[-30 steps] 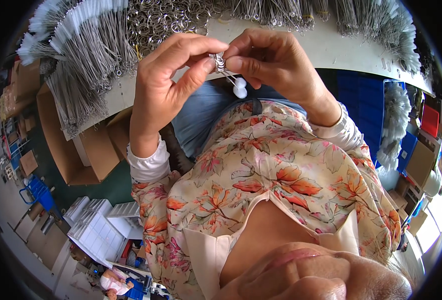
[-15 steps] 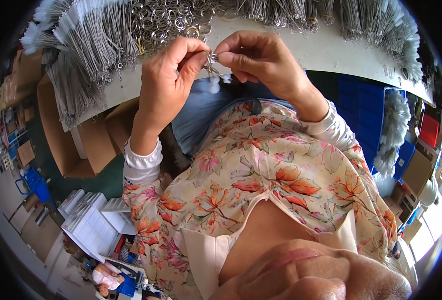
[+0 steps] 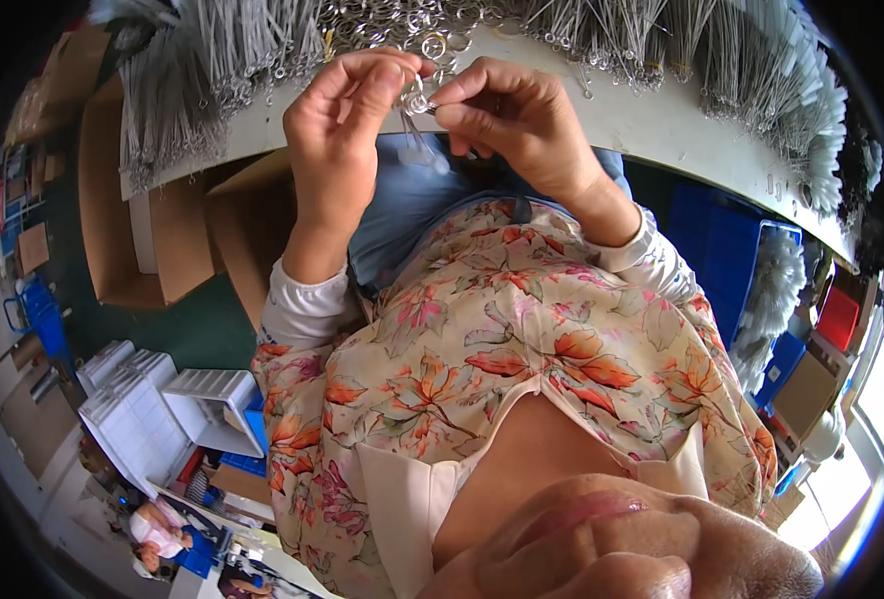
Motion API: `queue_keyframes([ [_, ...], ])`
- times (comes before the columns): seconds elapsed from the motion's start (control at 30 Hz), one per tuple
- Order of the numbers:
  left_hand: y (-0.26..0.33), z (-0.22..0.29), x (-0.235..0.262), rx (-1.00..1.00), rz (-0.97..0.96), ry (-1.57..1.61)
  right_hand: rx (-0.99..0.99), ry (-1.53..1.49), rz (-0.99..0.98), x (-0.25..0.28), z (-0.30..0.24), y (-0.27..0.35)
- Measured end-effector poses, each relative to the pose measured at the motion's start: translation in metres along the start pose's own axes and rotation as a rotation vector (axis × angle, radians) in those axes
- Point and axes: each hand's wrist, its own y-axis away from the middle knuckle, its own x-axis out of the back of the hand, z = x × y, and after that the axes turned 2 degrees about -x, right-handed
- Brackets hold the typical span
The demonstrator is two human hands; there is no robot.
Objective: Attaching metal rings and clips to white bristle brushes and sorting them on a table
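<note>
Here my left hand [image 3: 337, 125] and right hand [image 3: 507, 120] pinch a small silver metal ring [image 3: 418, 102] between fingertips; its thin wire tail [image 3: 410, 135] hangs below.

Brown cardboard boxes [image 3: 152, 210] under bench, left

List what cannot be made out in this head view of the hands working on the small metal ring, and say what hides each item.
- Metal ring: too small; fingertips of left hand and right hand cover it.
- Thin strip hanging below: blurred.
- Ring pile: cut off by the top edge.
- Table far side: beyond the frame.
</note>
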Motion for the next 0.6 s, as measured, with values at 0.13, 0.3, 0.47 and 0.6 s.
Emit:
queue_keyframes([
  [0.13, 0.003, 0.002, 0.002, 0.034, 0.131, 0.367, 0.181, -0.091, 0.023, -0.021, 0.020, -0.011],
  [0.3, 0.021, 0.033, 0.058, 0.074, 0.120, 0.198, 0.212, 0.297, 0.025, -0.016, 0.044, -0.020],
  [0.47, 0.065, 0.048, 0.138, 0.217, 0.054, -0.269, 0.002, 0.396, 0.122, 0.013, 0.053, -0.014],
  [0.6, 0.140, -0.054, 0.182, 0.651, 0.196, -0.547, -0.140, 0.465, 0.119, 0.022, 0.066, -0.012],
])
